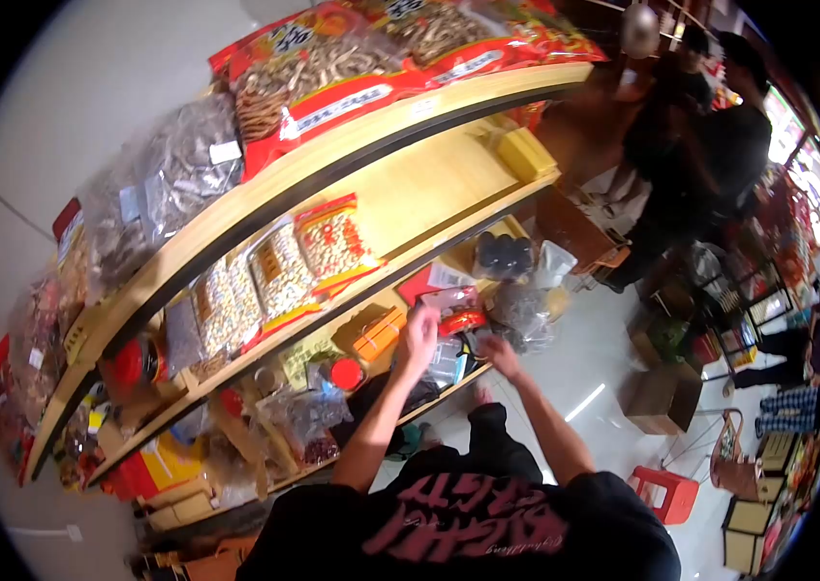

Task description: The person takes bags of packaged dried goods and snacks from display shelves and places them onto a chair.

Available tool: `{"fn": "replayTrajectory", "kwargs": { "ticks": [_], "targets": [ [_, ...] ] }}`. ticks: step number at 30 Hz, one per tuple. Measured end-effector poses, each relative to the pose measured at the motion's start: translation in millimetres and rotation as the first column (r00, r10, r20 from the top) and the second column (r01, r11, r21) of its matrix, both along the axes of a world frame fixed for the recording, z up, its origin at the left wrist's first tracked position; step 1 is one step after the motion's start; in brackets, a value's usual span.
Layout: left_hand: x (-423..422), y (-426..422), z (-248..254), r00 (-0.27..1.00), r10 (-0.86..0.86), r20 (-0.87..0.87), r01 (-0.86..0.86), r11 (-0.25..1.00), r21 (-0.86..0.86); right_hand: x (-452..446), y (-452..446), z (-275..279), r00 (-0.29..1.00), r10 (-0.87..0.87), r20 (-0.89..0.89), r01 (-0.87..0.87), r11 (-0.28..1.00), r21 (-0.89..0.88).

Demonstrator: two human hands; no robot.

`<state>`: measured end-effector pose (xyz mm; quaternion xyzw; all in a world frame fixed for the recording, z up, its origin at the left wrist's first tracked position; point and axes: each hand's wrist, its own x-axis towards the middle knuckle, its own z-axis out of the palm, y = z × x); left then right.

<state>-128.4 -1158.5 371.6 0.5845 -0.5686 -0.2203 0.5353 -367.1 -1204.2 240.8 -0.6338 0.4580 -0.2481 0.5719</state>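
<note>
My left hand is raised over the lower shelf, beside a red package with a clear window. Its fingers are bent close together, and whether anything is between them is too small to tell. To the right, my right hand hovers near a dark strap-like item and a clear plastic container; its fingertips are blurred. An orange box and a red-lidded jar lie left of my left hand. Beyond my right hand are a clear plastic bag and dark round items in a pack.
Bags of nuts lie on the middle shelf, with large red bags on top. People in dark clothes stand at the upper right. A cardboard box and a red stool are on the floor at right.
</note>
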Motion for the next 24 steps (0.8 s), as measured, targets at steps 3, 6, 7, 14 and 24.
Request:
{"fn": "replayTrajectory", "kwargs": {
  "ticks": [3, 6, 7, 14, 24],
  "targets": [
    [26, -46, 67, 0.962, 0.239, 0.134, -0.208, 0.955, -0.212, 59, -70, 105, 1.0, -0.001, -0.014, -0.005, 0.931, -0.364],
    [7, -80, 116, 0.992, 0.042, 0.123, -0.059, 0.989, 0.134, 120, -131, 183, 0.981, -0.136, 0.136, 0.192, 0.741, -0.643],
    [3, -94, 118, 0.992, -0.046, 0.115, 0.027, 0.987, 0.161, 138, -153, 200, 0.976, -0.217, 0.005, 0.148, 0.65, -0.745],
    [44, -154, 27, 0.407, 0.301, 0.862, -0.459, 0.884, -0.092, 188, -236, 189, 0.88, -0.219, -0.421, -0.283, 0.472, -0.835],
    [34, -161, 22, 0.459, 0.435, 0.775, -0.474, 0.857, -0.201, 192, -238, 183, 0.865, -0.251, -0.434, -0.278, 0.479, -0.832]
  ]
}}
